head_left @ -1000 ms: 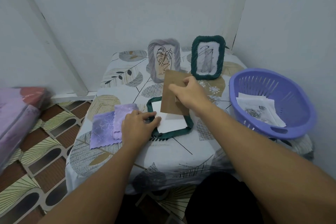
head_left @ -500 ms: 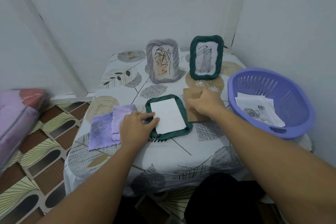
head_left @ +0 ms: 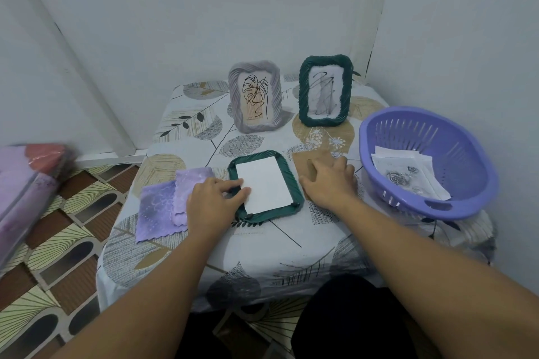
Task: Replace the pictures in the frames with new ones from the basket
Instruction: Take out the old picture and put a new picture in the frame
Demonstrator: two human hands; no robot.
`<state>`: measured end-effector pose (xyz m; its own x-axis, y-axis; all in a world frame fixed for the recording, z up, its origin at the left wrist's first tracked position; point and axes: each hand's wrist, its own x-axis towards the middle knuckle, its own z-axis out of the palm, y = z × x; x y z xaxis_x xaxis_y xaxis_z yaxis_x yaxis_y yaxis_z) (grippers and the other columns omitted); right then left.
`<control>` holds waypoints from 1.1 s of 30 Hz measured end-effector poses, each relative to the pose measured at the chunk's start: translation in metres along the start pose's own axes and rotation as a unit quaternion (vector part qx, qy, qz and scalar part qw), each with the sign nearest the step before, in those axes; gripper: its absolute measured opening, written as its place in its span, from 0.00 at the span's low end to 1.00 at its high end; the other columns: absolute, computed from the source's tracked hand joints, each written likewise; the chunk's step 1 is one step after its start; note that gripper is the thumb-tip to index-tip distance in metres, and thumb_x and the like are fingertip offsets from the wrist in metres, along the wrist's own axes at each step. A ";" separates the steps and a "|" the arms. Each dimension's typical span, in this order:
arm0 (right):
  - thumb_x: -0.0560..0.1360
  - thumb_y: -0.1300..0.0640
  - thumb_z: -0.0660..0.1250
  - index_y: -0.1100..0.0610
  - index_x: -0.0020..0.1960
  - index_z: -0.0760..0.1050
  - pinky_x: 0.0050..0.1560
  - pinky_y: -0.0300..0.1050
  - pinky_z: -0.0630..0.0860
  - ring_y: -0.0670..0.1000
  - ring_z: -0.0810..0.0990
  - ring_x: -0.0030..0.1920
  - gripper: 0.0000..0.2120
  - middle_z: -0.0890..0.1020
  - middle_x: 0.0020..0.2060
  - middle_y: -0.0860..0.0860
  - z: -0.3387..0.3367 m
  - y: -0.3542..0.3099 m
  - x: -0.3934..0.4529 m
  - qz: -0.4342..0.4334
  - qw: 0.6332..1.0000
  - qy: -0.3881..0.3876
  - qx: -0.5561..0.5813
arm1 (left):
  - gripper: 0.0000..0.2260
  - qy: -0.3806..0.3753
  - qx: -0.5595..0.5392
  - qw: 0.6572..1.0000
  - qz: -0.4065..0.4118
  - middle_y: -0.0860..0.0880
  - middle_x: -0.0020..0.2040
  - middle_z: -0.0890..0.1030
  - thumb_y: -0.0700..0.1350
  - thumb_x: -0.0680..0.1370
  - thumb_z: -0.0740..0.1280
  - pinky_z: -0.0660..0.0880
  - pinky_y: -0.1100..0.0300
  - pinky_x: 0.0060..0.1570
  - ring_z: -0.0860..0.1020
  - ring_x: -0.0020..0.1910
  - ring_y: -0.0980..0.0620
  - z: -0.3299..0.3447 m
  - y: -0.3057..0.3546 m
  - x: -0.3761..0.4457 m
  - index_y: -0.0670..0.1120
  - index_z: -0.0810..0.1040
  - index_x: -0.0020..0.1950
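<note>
Basket point(head_left: 478, 183) right of lying frame point(head_left: 294, 183)

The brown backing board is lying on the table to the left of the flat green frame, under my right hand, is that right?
Not quite. The head view shows the backing board lying on the table to the right of the flat green frame, between it and the basket. The rest holds: your right hand rests on it.
</note>
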<state>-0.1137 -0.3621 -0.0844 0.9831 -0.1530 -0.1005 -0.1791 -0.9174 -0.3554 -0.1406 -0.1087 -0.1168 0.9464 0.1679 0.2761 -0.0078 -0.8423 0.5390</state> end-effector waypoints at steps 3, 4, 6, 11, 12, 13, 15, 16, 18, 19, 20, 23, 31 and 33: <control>0.79 0.36 0.62 0.49 0.67 0.71 0.68 0.58 0.66 0.64 0.66 0.65 0.22 0.63 0.67 0.60 0.006 0.001 -0.005 -0.010 1.000 0.019 0.002 | 0.16 -0.001 0.003 1.000 0.001 0.55 0.46 0.78 0.66 0.76 0.68 0.74 0.52 0.50 0.75 0.51 0.51 0.000 0.000 0.000 0.63 0.85 0.59; 0.79 0.37 0.61 0.49 0.67 0.71 0.68 0.58 0.65 0.64 0.65 0.65 0.22 0.63 0.67 0.60 0.006 0.001 -0.007 -0.012 1.000 0.022 0.002 | 0.16 -0.002 0.003 1.000 0.001 0.55 0.47 0.79 0.66 0.76 0.68 0.75 0.51 0.51 0.76 0.52 0.50 0.000 0.000 0.000 0.63 0.85 0.59; 0.80 0.37 0.61 0.49 0.67 0.72 0.67 0.57 0.66 0.63 0.65 0.65 0.21 0.64 0.67 0.59 0.007 0.001 -0.008 -0.019 0.999 0.035 -0.006 | 0.16 -0.002 0.006 1.000 0.003 0.54 0.49 0.81 0.67 0.76 0.67 0.75 0.50 0.52 0.76 0.52 0.50 0.001 -0.001 0.001 0.63 0.84 0.59; 0.82 0.40 0.59 0.45 0.63 0.79 0.64 0.55 0.63 0.56 0.68 0.64 0.16 0.73 0.62 0.52 0.006 -0.013 -0.016 -0.104 0.988 0.109 0.011 | 0.18 0.001 0.004 1.000 0.006 0.55 0.48 0.81 0.68 0.75 0.66 0.76 0.50 0.51 0.76 0.51 0.51 0.002 -0.002 0.001 0.63 0.84 0.59; 0.82 0.40 0.59 0.44 0.64 0.79 0.64 0.55 0.61 0.55 0.69 0.65 0.16 0.75 0.61 0.51 0.006 -0.017 -0.017 -0.116 0.989 0.095 0.014 | 0.18 0.001 0.004 1.000 0.006 0.55 0.48 0.81 0.68 0.75 0.66 0.76 0.50 0.51 0.76 0.51 0.51 0.002 -0.002 0.001 0.63 0.84 0.59; 0.82 0.40 0.60 0.44 0.64 0.78 0.64 0.55 0.60 0.54 0.70 0.65 0.16 0.76 0.60 0.49 0.005 -0.021 -0.017 -0.121 0.989 0.080 0.012 | 0.18 0.002 0.003 1.000 0.006 0.54 0.49 0.82 0.69 0.75 0.66 0.76 0.49 0.52 0.77 0.52 0.50 0.002 -0.003 0.001 0.63 0.85 0.59; 0.81 0.41 0.62 0.45 0.63 0.79 0.61 0.55 0.59 0.53 0.74 0.63 0.15 0.79 0.56 0.46 0.006 -0.026 -0.016 -0.120 0.991 0.060 0.017 | 0.20 0.006 -0.004 1.000 0.006 0.54 0.50 0.82 0.70 0.74 0.64 0.77 0.49 0.52 0.77 0.52 0.50 0.003 -0.004 0.002 0.63 0.85 0.58; 0.81 0.42 0.63 0.45 0.61 0.79 0.59 0.54 0.59 0.52 0.75 0.61 0.14 0.80 0.53 0.45 0.006 -0.027 -0.015 -0.117 0.991 0.056 0.024 | 0.20 0.007 -0.008 1.000 0.004 0.54 0.50 0.83 0.70 0.73 0.64 0.77 0.49 0.52 0.78 0.52 0.50 0.003 -0.004 0.002 0.63 0.85 0.58; 0.80 0.43 0.64 0.46 0.59 0.80 0.56 0.54 0.58 0.51 0.76 0.57 0.12 0.79 0.48 0.44 0.006 -0.027 -0.013 -0.109 0.992 0.055 0.029 | 0.19 0.006 -0.010 1.000 0.002 0.55 0.50 0.82 0.69 0.74 0.65 0.76 0.49 0.53 0.77 0.53 0.50 0.003 -0.004 0.002 0.63 0.85 0.58; 0.80 0.44 0.64 0.46 0.58 0.80 0.56 0.53 0.58 0.51 0.76 0.56 0.11 0.79 0.47 0.43 0.007 -0.028 -0.013 -0.106 0.992 0.056 0.030 | 0.19 0.006 -0.010 1.000 0.002 0.55 0.50 0.82 0.69 0.74 0.65 0.76 0.49 0.53 0.77 0.53 0.51 0.003 -0.004 0.002 0.63 0.85 0.58; 0.80 0.44 0.65 0.46 0.58 0.79 0.56 0.53 0.58 0.51 0.76 0.56 0.11 0.80 0.47 0.43 0.007 -0.028 -0.014 -0.104 0.992 0.057 0.034 | 0.18 0.008 -0.009 1.000 0.000 0.55 0.50 0.82 0.69 0.74 0.66 0.76 0.49 0.53 0.77 0.53 0.51 0.003 -0.004 0.002 0.63 0.85 0.58; 0.80 0.44 0.66 0.46 0.60 0.78 0.55 0.52 0.56 0.50 0.78 0.57 0.11 0.83 0.49 0.44 0.009 -0.031 -0.018 -0.093 0.993 0.054 0.057 | 0.16 0.008 -0.008 1.000 -0.008 0.55 0.52 0.80 0.65 0.76 0.67 0.74 0.50 0.56 0.75 0.54 0.50 0.004 -0.003 0.002 0.63 0.84 0.60; 0.79 0.44 0.67 0.43 0.55 0.75 0.54 0.53 0.55 0.50 0.74 0.59 0.06 0.77 0.53 0.45 0.014 -0.034 -0.019 -0.090 0.990 0.058 0.089 | 0.16 0.013 -0.010 1.000 -0.014 0.54 0.51 0.79 0.63 0.77 0.67 0.73 0.50 0.56 0.74 0.53 0.50 0.003 -0.001 0.000 0.60 0.84 0.61; 0.78 0.42 0.67 0.44 0.50 0.77 0.53 0.52 0.56 0.49 0.74 0.57 0.07 0.77 0.51 0.44 0.016 -0.036 -0.018 -0.083 0.990 0.061 0.092 | 0.17 0.019 -0.020 0.999 -0.020 0.54 0.49 0.79 0.64 0.76 0.68 0.74 0.50 0.55 0.75 0.53 0.50 0.002 0.000 0.000 0.59 0.84 0.61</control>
<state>-0.1256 -0.3209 -0.0843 0.9948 -0.0597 0.0824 -0.0078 -0.8524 -0.5228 -0.1402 -0.1101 -0.1184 0.9331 0.2207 0.2840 0.0155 -0.8134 0.5814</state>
